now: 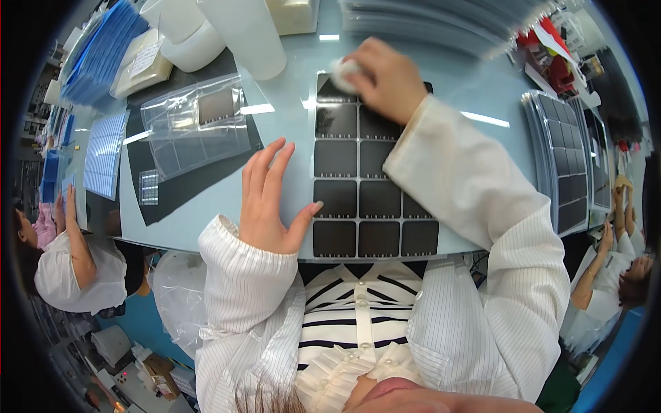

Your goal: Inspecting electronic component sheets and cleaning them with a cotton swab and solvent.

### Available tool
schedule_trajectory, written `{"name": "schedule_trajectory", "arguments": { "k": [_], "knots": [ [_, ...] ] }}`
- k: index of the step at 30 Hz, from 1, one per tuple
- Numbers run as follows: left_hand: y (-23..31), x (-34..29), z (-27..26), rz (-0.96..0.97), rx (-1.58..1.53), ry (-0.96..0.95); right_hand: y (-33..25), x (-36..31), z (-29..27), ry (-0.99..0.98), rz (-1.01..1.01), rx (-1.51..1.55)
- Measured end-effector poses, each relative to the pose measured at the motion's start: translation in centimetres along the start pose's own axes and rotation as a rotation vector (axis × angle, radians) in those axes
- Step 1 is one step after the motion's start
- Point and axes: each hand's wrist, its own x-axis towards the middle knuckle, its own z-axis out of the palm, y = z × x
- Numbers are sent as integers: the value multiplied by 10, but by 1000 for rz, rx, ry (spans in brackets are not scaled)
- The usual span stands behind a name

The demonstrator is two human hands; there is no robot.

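Observation:
A flat sheet of black square panels (pixel 337 160), laid out in a grid with pale gaps between them, lies on the light blue table in front of me. Fingers curled, my right hand (pixel 389 77) grips a white wad (pixel 346 74) against the sheet's far left corner; whether it is cloth or paper I cannot tell. My right sleeve covers part of the sheet's right side. Beside its left edge my left hand (pixel 268 199) rests with fingers stretched and apart, the thumb tip reaching over the lower left panels.
At left, clear pocketed sheets (pixel 200 148) lie on a dark mat (pixel 148 180). Behind them stand a white translucent cylinder (pixel 246 34) and a blue stack (pixel 103 51). Similar black-panelled sheets (pixel 561 155) are piled at right; clear sheets (pixel 441 27) lie at the back. Other people work on both sides.

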Motion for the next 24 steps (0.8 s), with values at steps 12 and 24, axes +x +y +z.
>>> {"name": "schedule_trajectory", "arguments": {
  "k": [12,24],
  "knots": [
    [-12,-9,3,-24,-138,97,-35,-43,-9,15,-66,-120],
    [-24,-19,3,-83,-327,155,-94,-81,-1,-156,-209,-116]
  ]
}}
